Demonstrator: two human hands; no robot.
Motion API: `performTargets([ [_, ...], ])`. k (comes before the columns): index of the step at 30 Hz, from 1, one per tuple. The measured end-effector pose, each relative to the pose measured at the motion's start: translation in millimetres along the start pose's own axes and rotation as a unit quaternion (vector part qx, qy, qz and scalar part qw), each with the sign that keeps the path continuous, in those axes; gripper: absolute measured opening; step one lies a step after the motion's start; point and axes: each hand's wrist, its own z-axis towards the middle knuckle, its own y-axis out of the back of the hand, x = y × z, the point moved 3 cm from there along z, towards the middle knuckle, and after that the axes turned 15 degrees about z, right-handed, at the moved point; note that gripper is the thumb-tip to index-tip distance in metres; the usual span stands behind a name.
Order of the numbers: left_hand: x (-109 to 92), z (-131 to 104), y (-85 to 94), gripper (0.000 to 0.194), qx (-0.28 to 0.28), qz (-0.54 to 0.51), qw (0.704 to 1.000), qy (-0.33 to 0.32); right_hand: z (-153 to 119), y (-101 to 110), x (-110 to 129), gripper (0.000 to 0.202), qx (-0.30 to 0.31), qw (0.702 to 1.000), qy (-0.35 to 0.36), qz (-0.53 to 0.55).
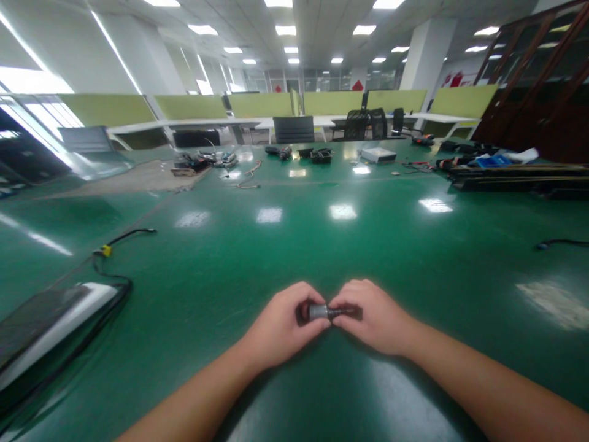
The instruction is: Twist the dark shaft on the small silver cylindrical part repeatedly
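A small cylindrical part (318, 312), silver-grey with a dark threaded-looking section on its right, lies level between my two hands, low above or on the green table (294, 245). My left hand (288, 322) grips its silver end between thumb and fingers. At the dark end, my right hand (375, 316) pinches with thumb and fingertips. The fingertips of both hands nearly meet at the middle of the part. Whether it is one piece or two joined pieces cannot be made out.
At the left edge lies a flat device (50, 319) beside a black cable (124, 288). Another cable end (545, 245) is at the right. Along the far side are tools (280, 152), a silver box (378, 154) and dark bars (515, 178).
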Motion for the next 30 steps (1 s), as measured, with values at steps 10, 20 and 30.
performTargets([
  [10,0.7,0.3,-0.8,0.013,-0.010,-0.011,1.000,-0.006,-0.1,0.4,-2.0,0.008,-0.002,1.000,0.001,0.004],
  [20,-0.3,-0.1,-0.2,0.013,-0.010,-0.010,1.000,-0.008,-0.6,2.3,-1.5,0.008,-0.005,1.000,-0.001,0.003],
  [30,0.0,-0.2,-0.2,0.013,-0.006,-0.015,1.000,-0.004,-1.4,4.3,1.9,0.008,-0.006,1.000,0.002,-0.001],
])
